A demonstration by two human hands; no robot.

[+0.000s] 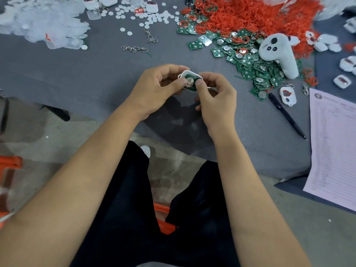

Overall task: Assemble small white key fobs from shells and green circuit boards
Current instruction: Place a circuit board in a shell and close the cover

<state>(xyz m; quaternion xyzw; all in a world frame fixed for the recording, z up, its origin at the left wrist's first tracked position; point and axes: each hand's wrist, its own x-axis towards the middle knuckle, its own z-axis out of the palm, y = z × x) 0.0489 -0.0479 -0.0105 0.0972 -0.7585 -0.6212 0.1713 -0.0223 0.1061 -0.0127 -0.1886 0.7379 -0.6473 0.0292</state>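
Both hands hold one small white shell just above the grey table's near edge. A green circuit board with a round metal disc lies inside the shell. My left hand pinches the shell's left side, its thumb on the board. My right hand pinches the right side, thumb tip pressing the board's edge. A heap of loose green circuit boards lies to the right. Clear shell parts are piled at the far left.
A mass of red rubber rings covers the far right. A white handheld controller lies on the boards. White round discs, metal key clasps, a black pen, a printed sheet and finished fobs lie around.
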